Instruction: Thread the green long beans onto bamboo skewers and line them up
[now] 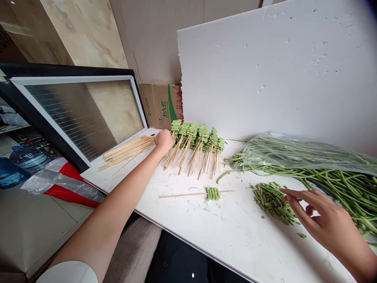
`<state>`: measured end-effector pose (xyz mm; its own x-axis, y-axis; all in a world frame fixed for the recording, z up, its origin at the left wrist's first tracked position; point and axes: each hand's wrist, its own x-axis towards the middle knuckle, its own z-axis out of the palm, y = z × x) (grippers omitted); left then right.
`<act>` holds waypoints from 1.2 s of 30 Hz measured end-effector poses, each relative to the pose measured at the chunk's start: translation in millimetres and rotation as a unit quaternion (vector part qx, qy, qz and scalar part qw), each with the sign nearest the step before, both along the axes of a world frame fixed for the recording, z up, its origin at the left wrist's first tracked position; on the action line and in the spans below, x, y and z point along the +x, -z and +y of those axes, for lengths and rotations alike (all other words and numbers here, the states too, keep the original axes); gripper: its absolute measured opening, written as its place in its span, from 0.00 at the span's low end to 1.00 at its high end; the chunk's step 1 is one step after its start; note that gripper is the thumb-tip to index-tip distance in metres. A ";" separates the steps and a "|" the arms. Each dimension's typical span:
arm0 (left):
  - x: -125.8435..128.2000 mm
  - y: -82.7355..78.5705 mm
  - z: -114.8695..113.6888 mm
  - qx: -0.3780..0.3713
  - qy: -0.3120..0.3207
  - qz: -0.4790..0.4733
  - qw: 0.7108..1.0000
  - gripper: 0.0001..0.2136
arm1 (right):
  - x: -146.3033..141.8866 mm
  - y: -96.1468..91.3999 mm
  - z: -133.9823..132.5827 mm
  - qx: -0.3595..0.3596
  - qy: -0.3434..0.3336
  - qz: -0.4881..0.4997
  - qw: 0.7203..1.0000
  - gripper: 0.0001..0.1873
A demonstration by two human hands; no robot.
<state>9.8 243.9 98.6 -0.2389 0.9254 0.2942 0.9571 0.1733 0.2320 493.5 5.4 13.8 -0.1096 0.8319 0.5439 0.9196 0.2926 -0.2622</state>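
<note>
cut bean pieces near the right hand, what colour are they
Green: the pile of cut bean pieces lies on the white table. Head view shows it best.

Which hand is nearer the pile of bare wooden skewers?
Left. The left hand sits at the end of the bare skewers; the right hand is far across the table, fingertips at the cut bean pieces.

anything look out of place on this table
One skewer lies alone mid-table, apart from the stacked skewers, holding only a few bean pieces. A stray bean piece sits off the cut pile, by the right hand.
</note>
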 end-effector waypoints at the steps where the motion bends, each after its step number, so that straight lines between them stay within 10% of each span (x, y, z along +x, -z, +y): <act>1: -0.2 0.1 0.2 -0.001 0.000 0.000 1.000 0.09 | -0.3 -0.7 -0.3 0.000 -0.002 0.001 1.000 0.22; 18: -21.5 1.4 0.9 -0.005 0.039 -0.019 0.999 0.11 | 3.5 -0.2 0.6 -0.013 -0.007 0.002 1.000 0.19; 24: -10.0 -3.2 -6.9 0.105 0.109 0.029 0.988 0.14 | 0.4 -0.2 -0.4 -0.025 -0.004 0.012 1.000 0.20; 36: 21.9 7.7 2.8 -0.056 0.119 0.136 0.982 0.13 | 4.7 2.6 -0.1 -0.016 -0.002 0.003 1.000 0.21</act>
<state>31.7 246.8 91.0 0.0608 0.9757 0.2105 0.9976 -0.0522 -0.0464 498.2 5.4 11.2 -0.1092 0.8489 0.5172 0.9168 0.2871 -0.2777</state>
